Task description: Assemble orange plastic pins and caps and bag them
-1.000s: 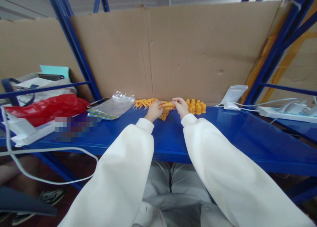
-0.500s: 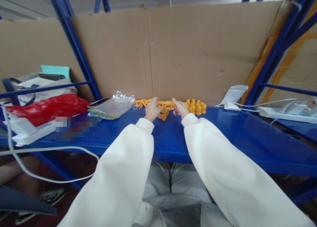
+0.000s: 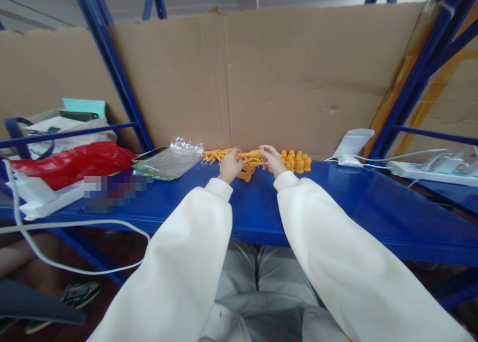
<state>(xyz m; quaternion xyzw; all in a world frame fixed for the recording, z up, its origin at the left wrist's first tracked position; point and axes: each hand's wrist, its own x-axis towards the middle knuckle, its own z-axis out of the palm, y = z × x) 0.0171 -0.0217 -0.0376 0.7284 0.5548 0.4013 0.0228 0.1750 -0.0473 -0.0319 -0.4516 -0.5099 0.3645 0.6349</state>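
Observation:
Between my hands stretches a long orange plastic piece (image 3: 251, 154), pinched at its left end by my left hand (image 3: 230, 166) and at its right end by my right hand (image 3: 274, 162). Branched orange pieces (image 3: 212, 156) lie left of my left hand, some with small shiny metal bits by them. Below the held piece are more orange parts (image 3: 246, 174), one with a round end. To the right of my right hand several stubby orange parts (image 3: 297, 161) stand in rows. My fingers partly hide the ends of the held piece.
A clear plastic bag (image 3: 175, 160) lies left of the parts on the blue shelf (image 3: 257, 210). Cardboard (image 3: 276, 78) forms the back wall. Power strips (image 3: 429, 170) with white cables sit at both sides. A red bag (image 3: 82, 163) is at left; a person's shoe (image 3: 80, 293) shows below.
The right end of the held orange piece has risen slightly, and my right fingers have shifted on it. My left hand has barely moved.

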